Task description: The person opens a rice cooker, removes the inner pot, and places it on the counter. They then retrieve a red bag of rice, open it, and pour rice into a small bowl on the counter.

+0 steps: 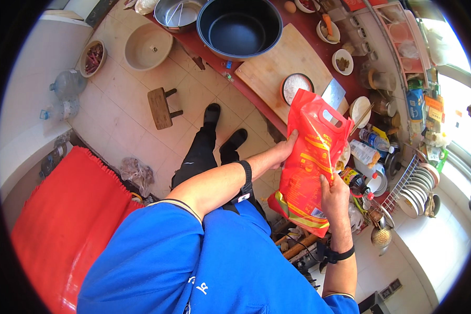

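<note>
A red plastic bag with yellow print and a cut-out handle is held up between my two hands, its handle end pointing away from me. My left hand grips its left edge, thumb on the front. Lower on the right side, my right hand clasps the bag with the thumb over its front; the fingers behind are hidden. Just beyond the handle end, a bowl of white powder stands on a wooden cutting board. A cleaver blade lies at the board's right, partly behind the bag.
A large black pot and a metal basin stand on the red counter. Small food bowls, bottles and a dish rack line the right side. On the floor are a wooden stool and a beige basin.
</note>
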Demonstrator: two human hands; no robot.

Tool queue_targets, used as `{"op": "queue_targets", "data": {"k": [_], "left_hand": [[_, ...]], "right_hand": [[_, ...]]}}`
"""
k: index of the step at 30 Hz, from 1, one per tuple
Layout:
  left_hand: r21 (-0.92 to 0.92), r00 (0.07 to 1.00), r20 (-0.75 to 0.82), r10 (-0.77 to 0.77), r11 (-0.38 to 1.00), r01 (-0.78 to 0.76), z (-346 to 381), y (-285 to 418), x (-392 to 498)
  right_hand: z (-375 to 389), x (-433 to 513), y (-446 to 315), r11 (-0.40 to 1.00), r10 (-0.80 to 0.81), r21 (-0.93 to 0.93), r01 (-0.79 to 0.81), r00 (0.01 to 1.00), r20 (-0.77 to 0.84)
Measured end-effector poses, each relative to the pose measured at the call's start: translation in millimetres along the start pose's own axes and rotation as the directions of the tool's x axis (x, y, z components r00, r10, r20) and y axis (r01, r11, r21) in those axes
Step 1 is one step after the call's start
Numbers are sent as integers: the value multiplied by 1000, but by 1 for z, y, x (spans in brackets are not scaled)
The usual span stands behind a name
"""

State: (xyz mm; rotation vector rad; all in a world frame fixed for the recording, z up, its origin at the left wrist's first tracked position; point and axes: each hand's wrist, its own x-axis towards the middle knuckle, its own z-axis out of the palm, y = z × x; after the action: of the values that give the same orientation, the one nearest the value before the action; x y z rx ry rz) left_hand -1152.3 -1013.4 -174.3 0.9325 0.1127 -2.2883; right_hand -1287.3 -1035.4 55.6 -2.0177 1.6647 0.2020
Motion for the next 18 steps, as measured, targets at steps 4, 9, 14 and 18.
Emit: {"op": "queue_targets", "data": {"k": [4, 9, 14, 18], "left_hand": [[-17, 998, 44, -42, 999, 43, 3, 2, -7], [-64, 992, 121, -20, 998, 28, 14, 2, -14], [-119, 989, 144, -42, 991, 59, 17, 3, -15], [-99, 991, 128, -40, 994, 53, 13, 2, -8]], "right_hand": [[-7, 2, -10, 994, 95, 44, -98, 994, 55], [-27, 5, -22, 993, 113, -46, -110, 990, 89], [-33, 9, -26, 992, 91, -93, -82, 991, 99], [-28, 6, -23, 989, 136, -63, -131, 987, 87]]}}
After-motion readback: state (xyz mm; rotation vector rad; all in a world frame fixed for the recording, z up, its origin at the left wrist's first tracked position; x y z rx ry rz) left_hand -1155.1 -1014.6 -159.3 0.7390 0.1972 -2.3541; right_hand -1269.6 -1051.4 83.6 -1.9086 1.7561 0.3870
